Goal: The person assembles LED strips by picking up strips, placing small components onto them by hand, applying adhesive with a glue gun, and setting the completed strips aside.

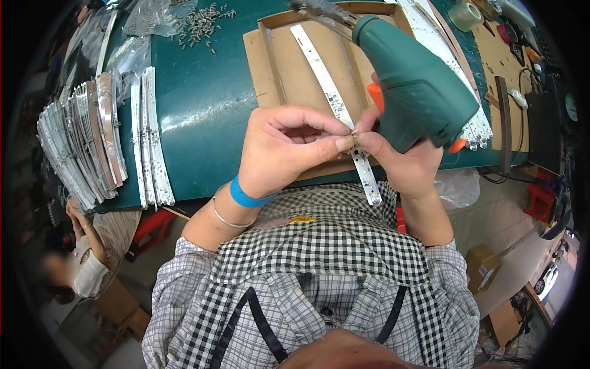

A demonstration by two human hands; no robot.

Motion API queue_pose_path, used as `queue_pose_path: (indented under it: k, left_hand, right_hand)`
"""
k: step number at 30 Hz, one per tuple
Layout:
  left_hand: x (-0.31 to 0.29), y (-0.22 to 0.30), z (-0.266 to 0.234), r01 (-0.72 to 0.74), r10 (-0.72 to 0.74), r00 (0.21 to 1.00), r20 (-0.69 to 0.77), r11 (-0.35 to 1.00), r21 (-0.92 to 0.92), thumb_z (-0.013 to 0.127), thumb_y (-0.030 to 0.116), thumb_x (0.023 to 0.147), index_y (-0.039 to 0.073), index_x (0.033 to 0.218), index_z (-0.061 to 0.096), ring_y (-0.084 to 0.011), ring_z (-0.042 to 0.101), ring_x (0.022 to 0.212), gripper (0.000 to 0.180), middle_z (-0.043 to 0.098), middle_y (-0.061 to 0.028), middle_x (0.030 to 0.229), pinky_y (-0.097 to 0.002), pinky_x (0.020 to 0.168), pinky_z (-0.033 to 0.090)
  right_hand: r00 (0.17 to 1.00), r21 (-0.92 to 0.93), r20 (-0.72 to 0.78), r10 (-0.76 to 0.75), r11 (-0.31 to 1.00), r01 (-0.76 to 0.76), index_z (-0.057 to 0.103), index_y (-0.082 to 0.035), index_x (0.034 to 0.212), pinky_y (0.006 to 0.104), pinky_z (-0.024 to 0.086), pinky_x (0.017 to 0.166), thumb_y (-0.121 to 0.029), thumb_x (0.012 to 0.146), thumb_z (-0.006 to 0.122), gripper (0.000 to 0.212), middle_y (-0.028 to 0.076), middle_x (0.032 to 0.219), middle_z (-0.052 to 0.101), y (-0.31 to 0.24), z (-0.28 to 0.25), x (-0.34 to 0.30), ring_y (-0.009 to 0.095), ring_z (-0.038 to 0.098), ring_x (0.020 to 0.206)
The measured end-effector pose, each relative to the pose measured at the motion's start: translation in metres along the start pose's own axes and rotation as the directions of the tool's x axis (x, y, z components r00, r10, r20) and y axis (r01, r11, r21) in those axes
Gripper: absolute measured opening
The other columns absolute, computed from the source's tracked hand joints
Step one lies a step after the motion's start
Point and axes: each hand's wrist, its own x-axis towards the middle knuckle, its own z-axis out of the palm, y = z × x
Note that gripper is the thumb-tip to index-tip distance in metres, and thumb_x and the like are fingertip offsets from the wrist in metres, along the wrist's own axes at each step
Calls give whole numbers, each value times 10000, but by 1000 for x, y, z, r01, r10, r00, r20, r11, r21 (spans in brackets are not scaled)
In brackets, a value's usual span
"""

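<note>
Fingers (341, 142) of the left hand (286, 147) pinch a tiny screw against the white LED strip (335, 101), which runs away up-left; right hand (399, 163), touching, grips the green screwdriver (412, 86).

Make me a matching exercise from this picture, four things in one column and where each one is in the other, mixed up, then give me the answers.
Things:
1. green power screwdriver
2. pile of loose screws
3. stack of white strips
4. roll of tape

Places:
A. far right of the bench
B. left part of the green bench top
C. in the right hand
D. far edge of the bench, left of the cardboard tray

Pairs: 1-C, 2-D, 3-B, 4-A
</note>
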Motion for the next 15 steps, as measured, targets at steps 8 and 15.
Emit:
queue_pose_path:
  k: [8, 15]
  left_hand:
    - [5, 15, -3, -166, 146, 985, 90, 944, 284, 714, -95, 719, -53, 815, 693, -175, 663, 789, 106, 697, -151, 858, -258, 702, 516]
    - [28, 4, -22, -344, 405, 907, 120, 543, 767, 716, -32, 702, 9, 801, 723, -173, 654, 759, 107, 707, -71, 785, -295, 783, 483]
  right_hand:
    - [970, 135, 6, 243, 961, -242, 407, 85, 1313, 231, 497, 563, -39, 793, 740, 629, 160, 854, 636, -7, -4, 0, 134, 592, 633]
    - [954, 81, -161, 253, 967, -242, 396, 72, 1339, 232, 476, 540, -74, 808, 736, 647, 175, 886, 638, -8, -13, -3, 131, 585, 624]
